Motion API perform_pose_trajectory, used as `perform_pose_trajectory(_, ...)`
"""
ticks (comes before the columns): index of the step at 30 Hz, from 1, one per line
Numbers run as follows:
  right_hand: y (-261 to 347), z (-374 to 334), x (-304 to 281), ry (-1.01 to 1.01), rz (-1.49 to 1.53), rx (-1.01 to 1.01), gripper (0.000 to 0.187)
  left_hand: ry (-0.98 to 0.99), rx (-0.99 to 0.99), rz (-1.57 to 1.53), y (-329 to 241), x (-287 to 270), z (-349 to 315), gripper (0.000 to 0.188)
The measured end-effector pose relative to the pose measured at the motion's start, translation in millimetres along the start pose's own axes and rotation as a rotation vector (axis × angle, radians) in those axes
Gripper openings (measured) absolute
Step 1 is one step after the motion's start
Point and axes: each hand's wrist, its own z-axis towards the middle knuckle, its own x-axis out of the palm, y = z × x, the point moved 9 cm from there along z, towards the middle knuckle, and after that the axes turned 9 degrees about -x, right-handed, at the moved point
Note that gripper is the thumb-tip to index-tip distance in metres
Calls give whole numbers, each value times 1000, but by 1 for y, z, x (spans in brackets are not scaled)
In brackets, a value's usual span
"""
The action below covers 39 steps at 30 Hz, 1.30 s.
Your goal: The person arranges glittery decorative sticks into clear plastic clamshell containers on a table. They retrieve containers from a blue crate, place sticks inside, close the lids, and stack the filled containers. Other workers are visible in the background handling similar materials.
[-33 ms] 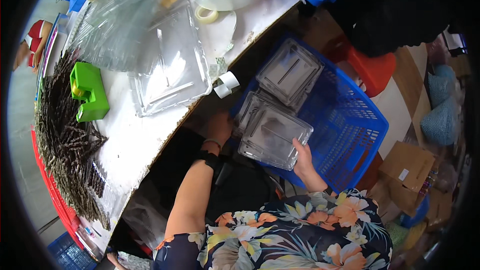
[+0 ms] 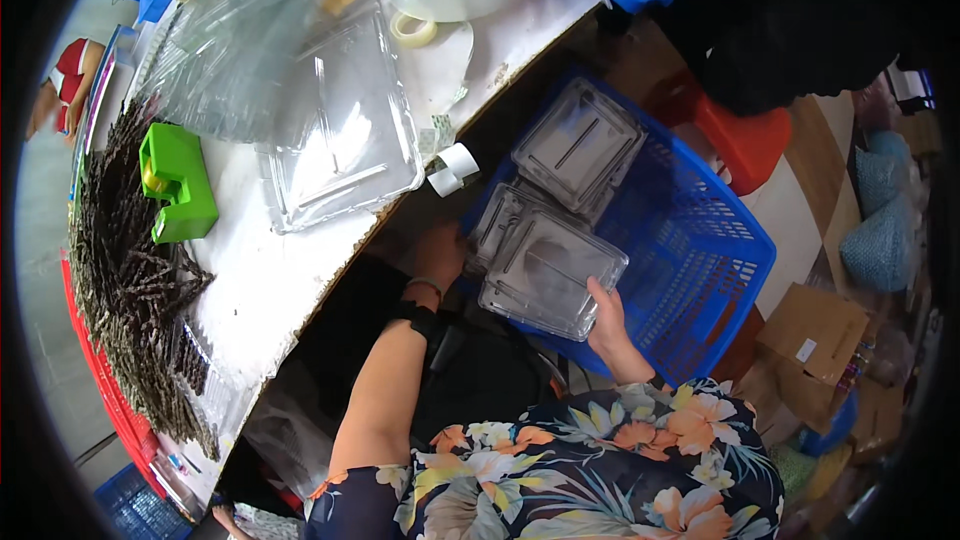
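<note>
- Left of the blue slotted plastic basket (image 2: 640, 225), our left hand (image 2: 440, 252) is beside a clear rectangular plastic box (image 2: 496, 212); it is partly hidden, so we cannot tell its grip.
- Over the basket's near-left side, a second clear rectangular plastic box (image 2: 545, 275) is grasped at its right edge by our right hand (image 2: 611, 328).
- We seem to be mid-handling; the next move likely calls for a steady hold.

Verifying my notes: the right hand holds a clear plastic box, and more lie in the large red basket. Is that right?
Not quite: the large basket is blue, not red, as the head view shows. The right hand does hold a clear plastic box, and more boxes lie in it.
</note>
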Motion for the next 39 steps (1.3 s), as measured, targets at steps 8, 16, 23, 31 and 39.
perform_pose_trajectory(8, -4, 15, 6, -72, -120, -123, 38, 21, 79, 75, -22, -2, -5, 31)
perform_pose_trajectory(16, -3, 10, 23, -117, -771, -301, 56, 8, -1, -140, -1, 3, -3, 25)
perform_pose_trajectory(23, -9, 3, 31, -9, -820, -258, 51, 104, -162, -369, -3, -8, -5, 34)
perform_pose_trajectory(31, -4, 1, 18, 63, -1129, -340, 44, 73, 77, -292, -43, -5, -17, 51)
perform_pose_trajectory(39, -20, -17, 28, -147, -208, 68, 48, 42, -48, -190, -37, 22, -12, 49)
